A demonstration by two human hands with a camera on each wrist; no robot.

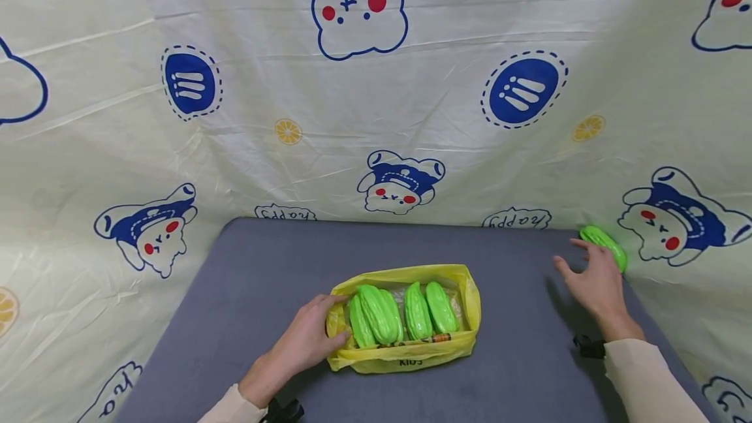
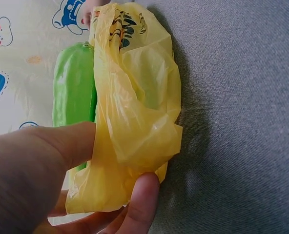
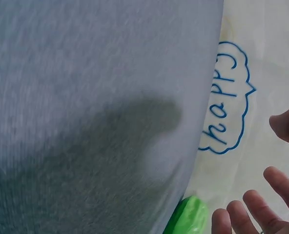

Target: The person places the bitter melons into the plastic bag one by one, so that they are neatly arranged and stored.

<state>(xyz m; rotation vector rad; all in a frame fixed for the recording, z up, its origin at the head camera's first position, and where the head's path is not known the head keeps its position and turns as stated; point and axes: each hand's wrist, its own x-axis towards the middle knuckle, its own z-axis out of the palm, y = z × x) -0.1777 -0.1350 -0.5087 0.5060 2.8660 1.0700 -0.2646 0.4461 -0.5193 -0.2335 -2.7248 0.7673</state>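
A yellow plastic bag [image 1: 405, 365] stands with its mouth wide on the grey table. Inside lie several bright green, ridged bitter melons [image 1: 378, 315], glossy like toys. My left hand [image 1: 305, 338] grips the bag's left end, the thumb on one side of the plastic and fingers on the other; in the left wrist view a bitter melon [image 2: 75, 85] shows beside the bag [image 2: 134, 117]. Another bitter melon [image 1: 605, 247] lies at the table's far right corner. Just beside it hovers my right hand [image 1: 599, 282], fingers spread and relaxed, holding nothing. Whether it touches that melon is hard to tell.
The grey cloth-covered table [image 1: 264, 279] ends at the back against a pale printed sheet [image 1: 411, 103] that hangs behind and along both sides. A dark strap [image 1: 589, 346] sits on my right wrist.
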